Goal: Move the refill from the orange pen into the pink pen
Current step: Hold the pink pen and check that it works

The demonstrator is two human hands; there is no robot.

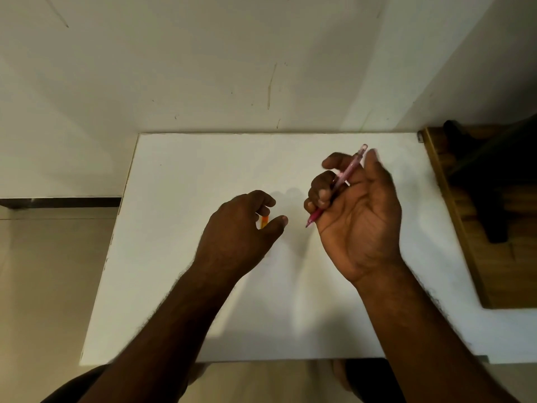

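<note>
Pink pen (338, 184) lies diagonally across the right hand (356, 216), palm up, curled fingers closed round its barrel; tip points down-left, cap end sticks out past the fingers. Orange pen (264, 221) sits under the left hand (242, 228) — only a short orange piece shows between thumb and fingers, so the grip cannot be made out. Both hands are over the white worktop (180, 257). Count: two pens, two hands — no refill visible.

A white table (203, 170) stands against a pale wall (174, 68), beside a wooden surface (494, 271).
</note>
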